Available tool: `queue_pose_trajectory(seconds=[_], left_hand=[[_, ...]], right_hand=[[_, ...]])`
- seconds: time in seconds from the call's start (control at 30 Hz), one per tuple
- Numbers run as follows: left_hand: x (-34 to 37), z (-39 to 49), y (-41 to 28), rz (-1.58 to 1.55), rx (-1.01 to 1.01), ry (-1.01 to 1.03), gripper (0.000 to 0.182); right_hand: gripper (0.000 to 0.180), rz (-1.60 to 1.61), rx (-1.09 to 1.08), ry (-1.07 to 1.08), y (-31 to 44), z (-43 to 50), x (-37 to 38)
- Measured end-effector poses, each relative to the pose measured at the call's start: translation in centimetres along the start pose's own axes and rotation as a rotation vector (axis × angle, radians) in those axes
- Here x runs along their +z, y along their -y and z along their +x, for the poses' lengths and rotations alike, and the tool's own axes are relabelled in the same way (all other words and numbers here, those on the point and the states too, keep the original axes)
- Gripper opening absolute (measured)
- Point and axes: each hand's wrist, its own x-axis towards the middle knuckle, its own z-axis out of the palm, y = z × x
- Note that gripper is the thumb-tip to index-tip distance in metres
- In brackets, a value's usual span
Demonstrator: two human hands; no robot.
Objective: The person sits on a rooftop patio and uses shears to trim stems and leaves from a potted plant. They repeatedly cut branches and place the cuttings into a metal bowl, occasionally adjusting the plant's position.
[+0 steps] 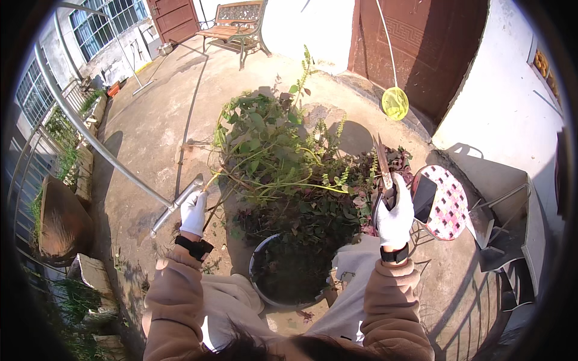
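My left hand (193,211), in a white glove, grips the yellowish stem ends of a bundle of green leafy vines (266,149) that spreads away to the right. In my right hand (396,216), also gloved, is a pair of scissors (384,167) with rusty-looking blades pointing away from me. The blades look slightly apart, to the right of the vines. A heap of dark purplish-green leaves (311,216) lies under and beside the bundle. Between my knees sits a round basin (256,261) with a pale rim, holding dark leaves in shadow.
By my right hand stands a stool with a pink patterned round seat (451,203), a smartphone (425,198) on it. A metal tube frame (108,153) crosses the left side. Farther off are a bench (235,31) and a yellow net (395,104). A brown pot (63,221) stands left.
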Motion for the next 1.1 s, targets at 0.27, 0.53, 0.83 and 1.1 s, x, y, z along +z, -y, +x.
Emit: queue_pose_trajectory(seconds=[0.27, 0.53, 0.83, 1.1], left_hand=[[0.4, 0.3, 0.3, -0.025, 0.024, 0.055, 0.017], [1.2, -1.5, -1.3, 0.034, 0.024, 0.121, 0.016], [2.7, -1.7, -1.9, -0.01, -0.085, 0.106, 0.016], [3.0, -1.9, -2.7, 0.037, -0.088, 0.051, 0.019]], right_hand=[[0.05, -0.731, 0.403, -0.291, -12.3, -0.1, -16.4], [0.046, -0.337, 0.349, -0.254, -22.1, -0.6, -14.4], [0.033, 0.472, 0.101, 0.224, -1.2, -2.7, -5.4], [0.045, 0.724, 0.503, 1.311, 6.7, -6.0, 3.8]])
